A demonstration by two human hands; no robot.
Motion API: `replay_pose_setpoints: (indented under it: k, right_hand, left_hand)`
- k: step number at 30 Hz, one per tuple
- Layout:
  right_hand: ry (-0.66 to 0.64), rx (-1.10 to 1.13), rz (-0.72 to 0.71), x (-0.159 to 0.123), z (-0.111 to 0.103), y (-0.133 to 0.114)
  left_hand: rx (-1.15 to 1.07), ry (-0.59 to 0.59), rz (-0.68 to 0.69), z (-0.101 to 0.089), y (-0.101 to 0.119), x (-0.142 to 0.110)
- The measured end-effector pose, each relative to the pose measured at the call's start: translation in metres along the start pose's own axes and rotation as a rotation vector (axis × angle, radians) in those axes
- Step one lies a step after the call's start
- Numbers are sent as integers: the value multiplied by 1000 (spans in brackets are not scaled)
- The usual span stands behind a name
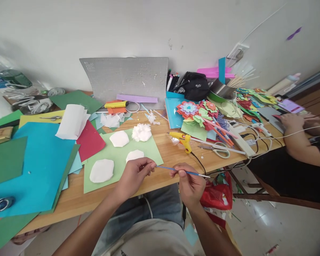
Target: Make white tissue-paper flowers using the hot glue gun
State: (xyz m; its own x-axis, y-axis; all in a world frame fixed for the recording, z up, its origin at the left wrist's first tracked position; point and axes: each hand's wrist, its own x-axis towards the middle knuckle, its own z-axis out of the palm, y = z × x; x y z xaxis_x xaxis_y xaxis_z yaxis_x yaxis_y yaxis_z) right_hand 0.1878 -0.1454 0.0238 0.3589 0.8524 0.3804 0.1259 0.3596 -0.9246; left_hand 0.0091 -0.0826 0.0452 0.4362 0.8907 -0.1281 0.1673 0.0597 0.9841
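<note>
A thin blue stick (163, 167) with a whitish right end stretches between my two hands, just over the table's front edge. My left hand (135, 174) pinches its left end. Further along, my right hand (189, 183) has thumb and fingers closed round it, and the pale tip pokes out to the right. Several white rounded paper pieces (102, 170) lie on a light green sheet (149, 147), one partly covered by my left hand. A fluffy white paper ball (141, 132) sits at the sheet's back corner.
Right of the sheet lie a yellow glue gun (181, 138) with a cord, scissors (220, 150) and layered paper flowers (188, 107). Coloured sheets (50, 149) pile up at left. A grey cutting mat (128, 76) leans on the wall. Another person's hand (293, 122) works at far right.
</note>
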Motion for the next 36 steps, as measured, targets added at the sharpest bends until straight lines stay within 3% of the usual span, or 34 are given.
replay_pose_setpoints:
  k: [5,9,14,19,22,25,28,32,36]
  right_hand:
    - [44,125,51,-3,1,8]
    - [55,173,100,-6,1,9]
    - [111,263,199,-4,5,5]
    - [165,325,262,-3,10,3]
    - [215,322,227,-3,8,1]
    - [245,227,103,-2,1,-1]
    - [117,-73,-118,6,-10,4]
    - [-272,-598,-531,37,-28,29]
    - [-617,-1003,-644,69,-35,55]
  left_hand:
    - [46,-13,67,3,-5,-6]
    - [197,63,139,8,-2,-11]
    - [419,182,372,14,-12,-12]
    - [598,203,592,15,-31,-8]
    - [581,285,581,11,-27,-6]
    - [518,333,485,8,-15,-7]
    - [486,248,434,6,-10,-10]
    - [484,161,444,-2,-15,-13]
    - [655,-1,457,-17,-7,-9]
